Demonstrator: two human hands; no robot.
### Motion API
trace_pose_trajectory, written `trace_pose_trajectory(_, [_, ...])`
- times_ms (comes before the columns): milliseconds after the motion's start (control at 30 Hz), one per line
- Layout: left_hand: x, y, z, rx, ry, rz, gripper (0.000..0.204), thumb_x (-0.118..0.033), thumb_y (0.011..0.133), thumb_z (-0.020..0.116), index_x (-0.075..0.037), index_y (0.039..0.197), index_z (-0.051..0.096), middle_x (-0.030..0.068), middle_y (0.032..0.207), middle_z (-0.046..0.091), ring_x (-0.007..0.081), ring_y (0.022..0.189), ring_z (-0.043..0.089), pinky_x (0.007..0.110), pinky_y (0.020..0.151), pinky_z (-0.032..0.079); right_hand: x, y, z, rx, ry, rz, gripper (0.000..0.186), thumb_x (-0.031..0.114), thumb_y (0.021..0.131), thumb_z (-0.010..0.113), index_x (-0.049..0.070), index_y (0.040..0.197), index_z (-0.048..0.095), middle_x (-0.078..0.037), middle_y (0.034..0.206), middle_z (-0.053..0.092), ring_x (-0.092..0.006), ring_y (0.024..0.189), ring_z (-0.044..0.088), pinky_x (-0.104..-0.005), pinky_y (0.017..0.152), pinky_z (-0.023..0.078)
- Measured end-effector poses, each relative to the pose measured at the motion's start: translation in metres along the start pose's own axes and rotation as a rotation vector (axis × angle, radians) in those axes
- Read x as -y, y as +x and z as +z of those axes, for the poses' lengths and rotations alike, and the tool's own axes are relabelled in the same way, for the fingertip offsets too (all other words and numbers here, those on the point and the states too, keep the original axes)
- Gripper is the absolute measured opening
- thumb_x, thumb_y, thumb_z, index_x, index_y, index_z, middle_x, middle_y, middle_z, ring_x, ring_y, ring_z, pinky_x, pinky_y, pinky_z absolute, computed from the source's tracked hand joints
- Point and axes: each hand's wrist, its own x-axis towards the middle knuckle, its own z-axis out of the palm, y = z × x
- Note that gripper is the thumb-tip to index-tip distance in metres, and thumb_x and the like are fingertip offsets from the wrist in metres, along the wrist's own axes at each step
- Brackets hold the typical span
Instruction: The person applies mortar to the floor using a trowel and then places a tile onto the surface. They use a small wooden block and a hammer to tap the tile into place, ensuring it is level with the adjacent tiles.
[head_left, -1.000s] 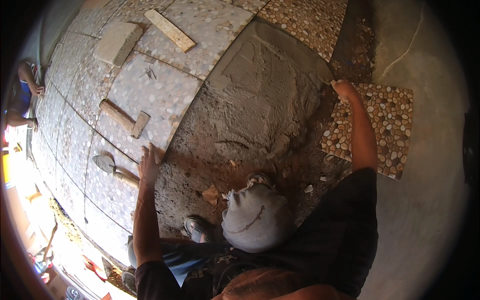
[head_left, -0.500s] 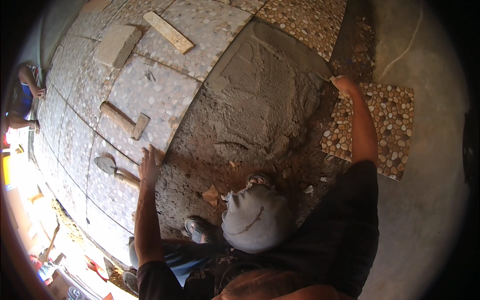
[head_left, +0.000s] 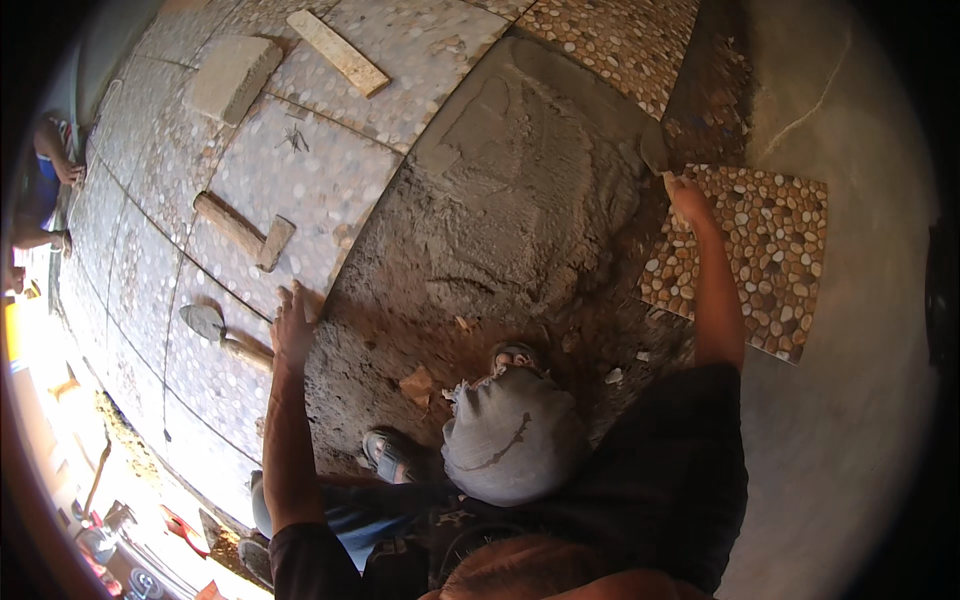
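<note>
My right hand (head_left: 687, 200) is closed round the handle of a trowel (head_left: 652, 148), whose blade is at the right edge of a patch of wet grey mortar (head_left: 520, 180). A loose pebble-patterned tile (head_left: 760, 270) lies beneath my right forearm. On the left, my left hand (head_left: 292, 325) rests with fingers apart on the edge of the laid tiles (head_left: 300, 180), holding nothing. Close by it lie a second trowel (head_left: 205, 322) and a wooden-handled hammer (head_left: 232, 222).
A pale block (head_left: 232, 78) and a flat strip (head_left: 338, 52) lie on the upper tiles. A crouching person (head_left: 48, 170) is at the far left. Bare concrete floor (head_left: 840, 430) runs along the right. Clutter (head_left: 130, 545) sits at lower left.
My right hand and trowel have drawn a little down toward my body, and the blade has swung at the mortar's edge. My left hand has barely moved.
</note>
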Motion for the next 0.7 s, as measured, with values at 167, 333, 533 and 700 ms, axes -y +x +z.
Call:
trace_pose_trajectory(167, [0.0, 0.002, 0.0, 0.01, 0.041, -0.036, 0.077, -0.012, 0.078, 0.066, -0.01, 0.143, 0.025, 0.0292, 0.141, 0.031, 0.0435, 0.112, 0.051, 0.047, 0.086, 0.046, 0.007, -0.033, 0.005, 0.135, 0.348, 0.137, 0.048, 0.034, 0.096, 0.036, 0.002, 0.13, 0.043, -0.013, 0.095, 0.06, -0.0203, 0.067, 0.058, -0.0355, 0.058, 0.048])
trace_pose_trajectory(333, [0.002, -0.001, 0.0, 0.019, 0.016, -0.043, 0.077, -0.013, 0.078, 0.066, -0.011, 0.143, 0.024, 0.0281, 0.141, 0.031, 0.0443, 0.111, 0.051, 0.047, 0.086, 0.046, 0.076, -0.061, 0.0, 0.234, 0.642, 0.175, 0.048, 0.041, 0.096, 0.04, 0.006, 0.128, 0.044, -0.007, 0.079, 0.051, -0.0134, 0.054, 0.046, -0.0279, 0.044, 0.042])
trace_pose_trajectory(533, [-0.007, 0.001, -0.006, 0.037, 0.016, -0.041, 0.076, -0.014, 0.079, 0.066, -0.012, 0.143, 0.026, 0.0279, 0.141, 0.031, 0.0442, 0.111, 0.051, 0.046, 0.085, 0.046, 0.144, -0.013, 0.039, 0.349, 0.723, 0.121, 0.05, 0.043, 0.094, 0.043, 0.005, 0.127, 0.044, -0.008, 0.079, 0.052, -0.0143, 0.055, 0.049, -0.028, 0.044, 0.044])
trace_pose_trajectory(700, [-0.002, -0.003, -0.007, 0.028, 0.002, -0.035, 0.077, -0.012, 0.078, 0.067, -0.012, 0.143, 0.026, 0.0278, 0.141, 0.03, 0.045, 0.112, 0.051, 0.046, 0.084, 0.047, 0.192, -0.02, 0.042, 0.439, 0.584, -0.069, 0.053, 0.042, 0.096, 0.041, 0.004, 0.131, 0.039, -0.009, 0.081, 0.052, -0.0149, 0.055, 0.051, -0.0289, 0.045, 0.045])
